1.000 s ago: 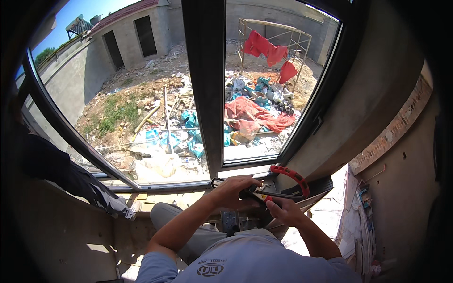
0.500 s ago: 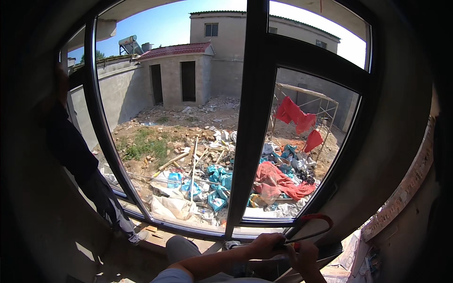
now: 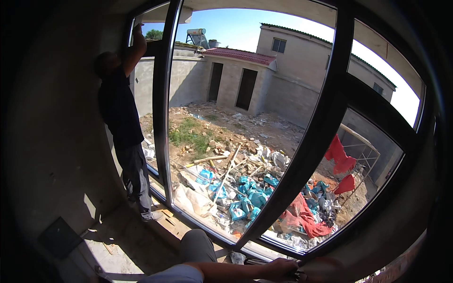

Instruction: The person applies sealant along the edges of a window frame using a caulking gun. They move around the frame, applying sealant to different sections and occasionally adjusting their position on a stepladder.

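My left forearm reaches rightward along the lower edge. My left hand [image 3: 281,269] is closed beside the bottom of the dark window frame [image 3: 302,181], its fingers around the near end of a curved red tool [image 3: 331,262]. The tool is dim and blurred, so its kind cannot be made out. My right hand is not visible. My bent knee [image 3: 198,246] in grey trousers is close to the sill. At the left, another person [image 3: 121,113] in dark clothes stands facing the window, one arm raised to the upper part of its frame.
Tall glass panes fill the view. Outside lie rubble, blue sacks [image 3: 255,195] and red cloth [image 3: 304,219] before a small building with a red roof [image 3: 238,55]. Inside are a wooden board [image 3: 174,226] along the sill, a dark panel [image 3: 60,237] and a rough floor [image 3: 122,247].
My view has swung left, bringing the other person further into the picture. My left hand and the red tool now appear lower, and my right hand has dropped out of view.
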